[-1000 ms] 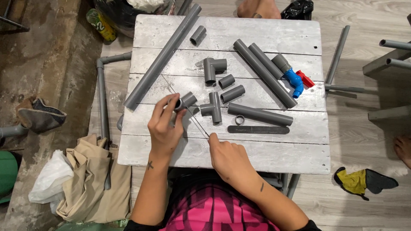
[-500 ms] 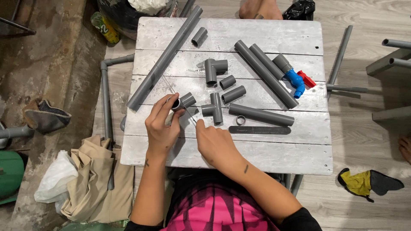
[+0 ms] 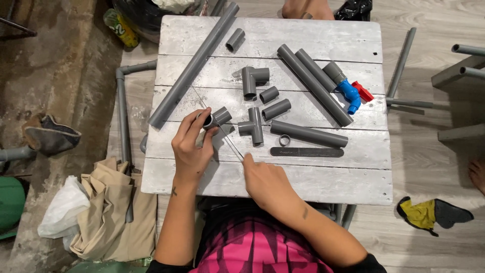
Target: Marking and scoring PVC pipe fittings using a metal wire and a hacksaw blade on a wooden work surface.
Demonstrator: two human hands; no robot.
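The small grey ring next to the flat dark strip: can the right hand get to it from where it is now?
Probably yes. The small grey ring lies uncovered on the table, just beyond the right hand, and nothing stands between them, though that hand holds a thin clear strip.

White plank table (image 3: 323, 179), grey pipes (image 3: 313, 83), tee fittings (image 3: 254, 126), couplings (image 3: 235, 39), blue tap (image 3: 349, 93), dark file (image 3: 306, 151)

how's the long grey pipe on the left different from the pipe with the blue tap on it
The long grey pipe is bare at both ends; the pipe with the blue tap ends in a tap with a red handle. The long grey pipe leans up to the right, the tap pipe down to the right. The long one is clearly longer and lies alone, while the tap pipe lies beside another pipe. Both are grey and lie flat on the white plank table.
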